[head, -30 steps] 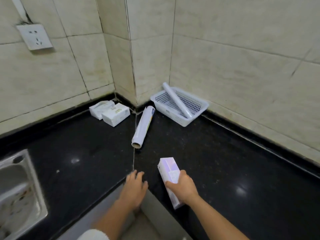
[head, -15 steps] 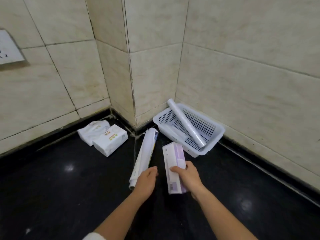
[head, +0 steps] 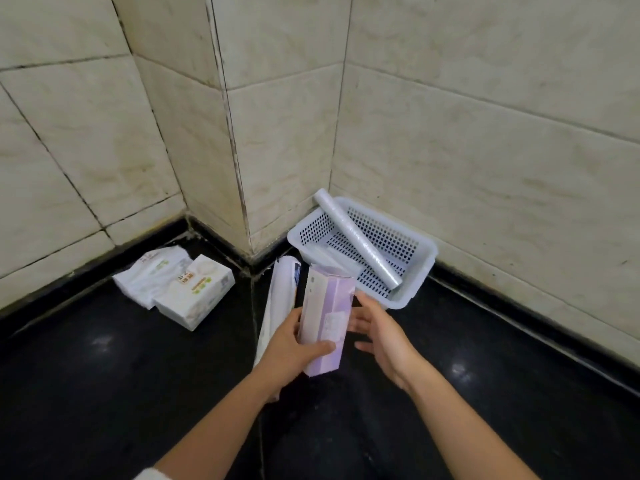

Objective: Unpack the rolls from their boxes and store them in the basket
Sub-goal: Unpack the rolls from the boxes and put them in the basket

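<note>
One roll (head: pixel 360 243) lies in the basket (head: pixel 420 271) at 1 o'clock; left hand (head: pixel 289 344) clamps the unopened box (head: pixel 327 315), right hand (head: pixel 384 336) open beside it, another roll (head: pixel 278 306) waiting on the bench (head: pixel 121 393).

Head view — looks down, close, at the counter corner (head: pixel 252 268).
</note>
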Tool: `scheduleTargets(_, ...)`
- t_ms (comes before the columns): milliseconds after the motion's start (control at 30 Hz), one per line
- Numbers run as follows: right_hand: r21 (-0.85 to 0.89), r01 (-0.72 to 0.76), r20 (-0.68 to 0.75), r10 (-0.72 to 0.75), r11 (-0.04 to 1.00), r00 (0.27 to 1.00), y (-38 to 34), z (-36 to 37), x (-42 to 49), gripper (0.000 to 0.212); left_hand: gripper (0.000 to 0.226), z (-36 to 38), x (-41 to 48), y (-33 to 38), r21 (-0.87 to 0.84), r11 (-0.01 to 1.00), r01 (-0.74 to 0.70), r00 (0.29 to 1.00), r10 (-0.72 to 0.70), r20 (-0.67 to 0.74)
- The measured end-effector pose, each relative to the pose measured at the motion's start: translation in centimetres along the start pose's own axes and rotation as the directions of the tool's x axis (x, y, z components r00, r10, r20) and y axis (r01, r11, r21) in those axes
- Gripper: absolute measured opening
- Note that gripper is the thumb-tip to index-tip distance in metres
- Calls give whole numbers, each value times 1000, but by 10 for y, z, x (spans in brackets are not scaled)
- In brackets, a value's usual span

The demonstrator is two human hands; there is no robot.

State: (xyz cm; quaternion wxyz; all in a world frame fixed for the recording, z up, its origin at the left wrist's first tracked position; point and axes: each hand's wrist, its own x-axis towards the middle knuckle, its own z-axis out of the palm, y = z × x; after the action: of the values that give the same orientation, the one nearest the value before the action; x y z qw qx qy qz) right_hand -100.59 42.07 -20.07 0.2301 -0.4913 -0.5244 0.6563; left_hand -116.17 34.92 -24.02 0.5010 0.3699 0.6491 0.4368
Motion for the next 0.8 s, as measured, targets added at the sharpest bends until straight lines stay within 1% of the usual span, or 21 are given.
scheduleTargets(33, -20, 20, -10, -20, 1000, 1000, -5, -4, 1, 40, 68, -2, 1, -1, 46, 998, -34, 999, 35, -25)
scheduleTargets(100, -69, 75, -33, -77, 995, 996, -18, -12, 3, 39, 67, -8, 4, -2, 159, 984, -87, 996, 90, -15)
scheduleTargets(233, -228, 172, -58, -189, 958, 980, -37, -21, 5, 29, 65, -14, 5, 0, 296, 940, -172, 984, 176, 12)
scheduleTargets(333, -405, 198, -65, -244, 893, 968, -34, -20, 8, 40, 67, -16, 6, 1, 363, 907, -215, 973, 232, -5)
scheduleTargets(400, -486, 209, -70, -276, 848, 959, -34, -18, 6, 39, 67, -16, 6, 1, 414, 883, -220, 968, 251, -19)
scheduleTargets(467, -573, 252, -37, -332, 780, 942, -34, -17, 3, 35, 67, -15, 4, 0, 431, 877, -213, 967, 253, -36)
scheduleTargets(533, -636, 319, 22, -396, 702, 918, -36, -19, -1, 25, 67, -15, 2, -1, 428, 882, -200, 969, 243, -48)
scheduleTargets(567, -636, 336, 21, -419, 695, 908, -36, -21, -2, 17, 66, -15, 1, -1, 411, 890, -196, 971, 236, -48)
scheduleTargets(667, -577, 291, -116, -430, 763, 895, -34, -33, 5, 15, 66, -17, -2, -1, 358, 913, -194, 974, 223, -42)
scheduleTargets(700, -596, 279, -139, -439, 753, 888, -33, -36, 5, 21, 66, -17, -2, -1, 345, 918, -196, 974, 224, -42)
scheduleTargets(733, -653, 288, -135, -481, 701, 866, -32, -39, 4, 33, 68, -17, -3, -1, 341, 919, -197, 973, 225, -43)
scheduleTargets(767, -714, 323, -97, -545, 621, 833, -30, -40, 3, 40, 70, -17, -3, 0, 348, 916, -198, 973, 227, -44)
scheduleTargets(800, -750, 362, -51, -595, 553, 802, -28, -40, 2, 38, 71, -16, -3, 0, 360, 911, -199, 972, 230, -47)
